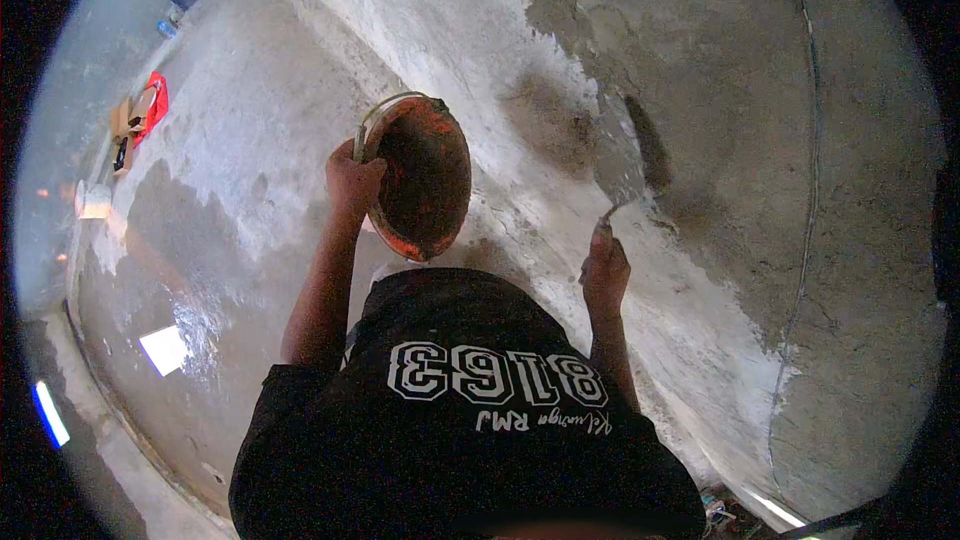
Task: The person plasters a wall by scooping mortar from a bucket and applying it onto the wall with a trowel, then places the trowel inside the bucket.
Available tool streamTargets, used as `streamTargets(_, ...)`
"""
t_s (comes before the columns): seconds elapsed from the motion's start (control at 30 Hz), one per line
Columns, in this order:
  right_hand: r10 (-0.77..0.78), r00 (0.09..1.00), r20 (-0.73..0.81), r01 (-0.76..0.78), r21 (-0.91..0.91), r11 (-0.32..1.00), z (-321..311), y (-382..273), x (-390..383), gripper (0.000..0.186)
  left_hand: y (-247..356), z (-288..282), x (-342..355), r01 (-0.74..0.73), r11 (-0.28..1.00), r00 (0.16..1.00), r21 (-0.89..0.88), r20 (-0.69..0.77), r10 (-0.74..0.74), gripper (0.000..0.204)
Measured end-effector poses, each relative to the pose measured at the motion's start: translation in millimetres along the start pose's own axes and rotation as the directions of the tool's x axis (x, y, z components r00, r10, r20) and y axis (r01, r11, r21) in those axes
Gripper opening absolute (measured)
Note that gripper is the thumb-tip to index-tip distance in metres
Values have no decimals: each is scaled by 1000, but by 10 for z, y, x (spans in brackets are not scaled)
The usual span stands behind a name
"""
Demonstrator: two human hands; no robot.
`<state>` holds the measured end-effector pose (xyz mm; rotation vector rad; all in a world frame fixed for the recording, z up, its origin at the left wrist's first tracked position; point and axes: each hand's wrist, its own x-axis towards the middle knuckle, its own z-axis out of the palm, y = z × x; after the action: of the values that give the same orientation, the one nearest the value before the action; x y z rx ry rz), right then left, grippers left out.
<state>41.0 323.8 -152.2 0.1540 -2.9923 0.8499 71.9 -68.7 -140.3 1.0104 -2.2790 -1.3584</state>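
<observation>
My left hand [355,183] grips the rim of a round bucket [424,175], with the fingers closed over its left side. The bucket is tilted so that its mouth faces me; its inside is orange-red and crusted with dark grey residue. Its thin handle lies along the upper rim. To the right, my right hand [605,267] is closed around the handle of a trowel [620,178]. The trowel's blade lies against or very close to the wall [700,140], beside a dark damp patch and a strip of shadow. Whether mortar sits on the blade I cannot tell.
A pale, rough band runs along the wall's lower part, and a thin cable [812,90] crosses the wall at right. On the floor at far left are cardboard boxes [124,122], a red item [154,105], a white container [94,201] and a bright light patch [164,350].
</observation>
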Motion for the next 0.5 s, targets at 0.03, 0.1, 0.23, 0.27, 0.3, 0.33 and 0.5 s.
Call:
streamTargets(0.03, -442, 897, -29, 386, -438, 812, 7, 19, 58, 21, -12, 8, 15, -3, 1000, 1000, 3, 1, 3, 21)
streamTargets(0.1, -576, 800, -169, 440, -487, 755, 94, 18, 379, 15, 34, 1, 5, -15, 997, 999, 80, 41, 12, 21)
streamTargets(0.23, -256, 947, -195, 283, 120, 952, 413, 380, 570, 27, 148, 61, 31, -4, 994, 998, 110, 60, -3, 21)
streamTargets(0.27, -345, 919, -190, 349, -15, 937, 491, 448, 581, 30, 175, 59, 37, -20, 996, 997, 91, 75, 13, 21)
streamTargets(0.3, -283, 951, -123, 297, 109, 949, 575, 550, 475, 40, 182, 36, 13, -31, 997, 995, 72, 93, 24, 22)
streamTargets(0.33, -211, 977, -26, 213, 189, 959, 622, 670, 348, 43, 187, 31, 12, -33, 997, 995, 67, 95, 26, 22)
streamTargets(0.5, -135, 986, 100, 111, 211, 971, 256, 203, 164, 46, 112, -7, 18, -36, 992, 996, -122, 71, 45, 22)
